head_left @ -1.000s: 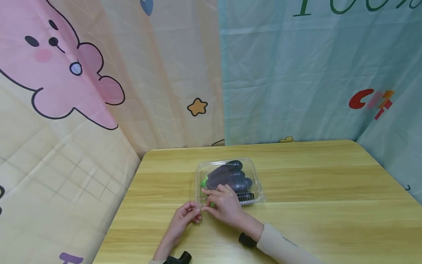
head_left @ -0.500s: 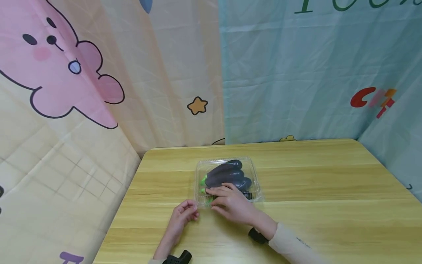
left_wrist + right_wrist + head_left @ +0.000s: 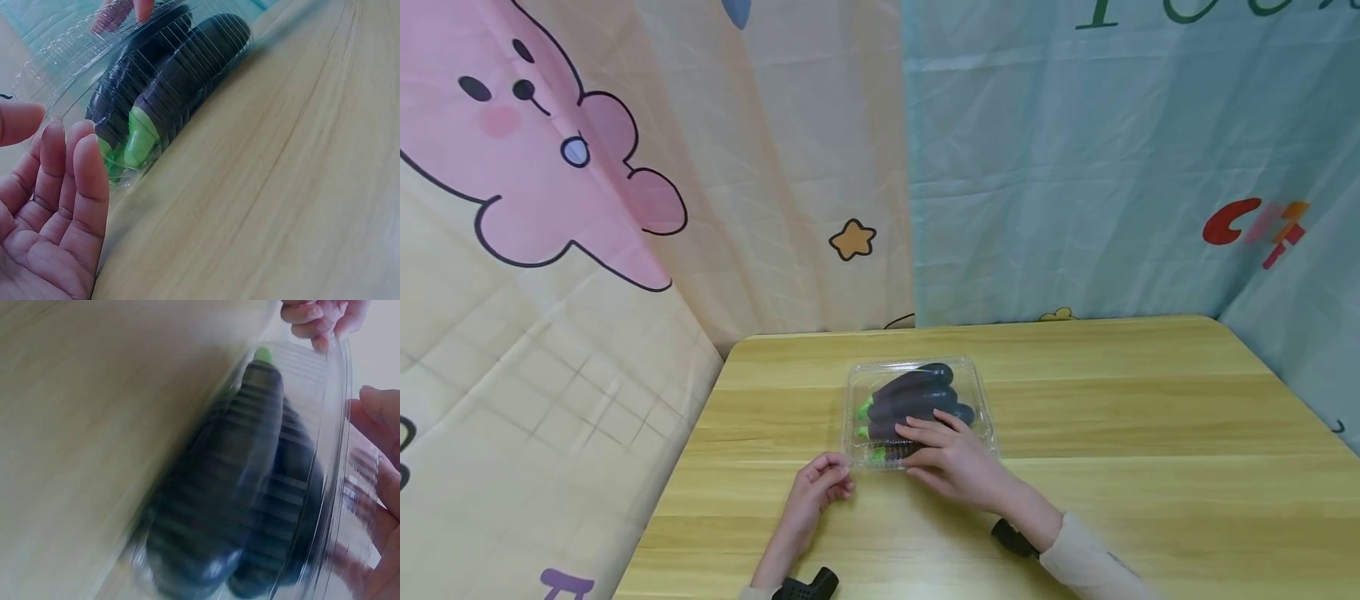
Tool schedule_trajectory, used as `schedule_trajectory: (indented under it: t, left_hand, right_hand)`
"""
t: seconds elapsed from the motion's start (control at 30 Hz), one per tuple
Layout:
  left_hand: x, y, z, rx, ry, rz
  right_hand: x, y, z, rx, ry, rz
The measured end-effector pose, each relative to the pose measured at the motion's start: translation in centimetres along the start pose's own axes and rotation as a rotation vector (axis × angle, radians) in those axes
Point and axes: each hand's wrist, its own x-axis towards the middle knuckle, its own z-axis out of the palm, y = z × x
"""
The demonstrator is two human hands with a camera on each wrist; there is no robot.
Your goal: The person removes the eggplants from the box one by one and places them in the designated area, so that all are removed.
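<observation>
A clear plastic clamshell box [image 3: 857,383] holds several dark purple eggplants [image 3: 910,404] with green stem ends, and its lid lies over them. At the box's near left corner, my left hand [image 3: 822,490] pinches the rim between thumb and fingertips; the left wrist view shows this hand [image 3: 56,206] beside the ribbed wall. My right hand [image 3: 958,462] rests on the lid near the front edge, fingers fairly straight and spread. In the right wrist view that hand [image 3: 381,500] lies along the rim, partly seen through the plastic. The eggplants there [image 3: 219,469] look blurred.
The box stands on a wood-grain table [image 3: 1112,417]. Behind it hang printed cloths [image 3: 1060,167], meeting the table's back edge. Another cloth [image 3: 535,392] hangs along the left side. Black wrist cameras [image 3: 808,586] sit on both wrists.
My right hand has moved rightward along the box's front edge, away from the left corner. The left hand stays at that corner, and the box has hardly moved.
</observation>
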Motion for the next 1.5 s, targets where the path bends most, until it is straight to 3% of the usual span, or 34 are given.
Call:
schedule_trajectory:
  t: [0.27,0.67,0.9,1.07,1.3,1.5]
  left_hand:
    - [0.0,-0.1,-0.1,-0.020,0.008,0.029]
    - [0.3,-0.2,0.1,-0.047,0.029,0.009]
    - [0.2,-0.1,0.0,-0.038,0.013,0.034]
    - [0.0,0.0,-0.2,-0.050,-0.031,0.048]
    - [-0.2,-0.1,-0.4,-0.165,-0.177,-0.005]
    - [-0.4,-0.7,0.9,-0.071,-0.215,-0.082]
  right_hand:
    - [-1.6,1.5,-0.8,-0.001,0.079,0.014]
    - [-3.1,2.9,-2.0,0.089,0.094,0.067]
    - [-3.9,3.8,-2.5,0.142,0.090,0.107]
    - [-4.3,4.0,-2.4,0.208,0.066,0.134]
    - [-4.6,4.2,-1.7,0.283,0.082,0.166]
    - [-4.6,4.1,-1.5,0.317,0.091,0.194]
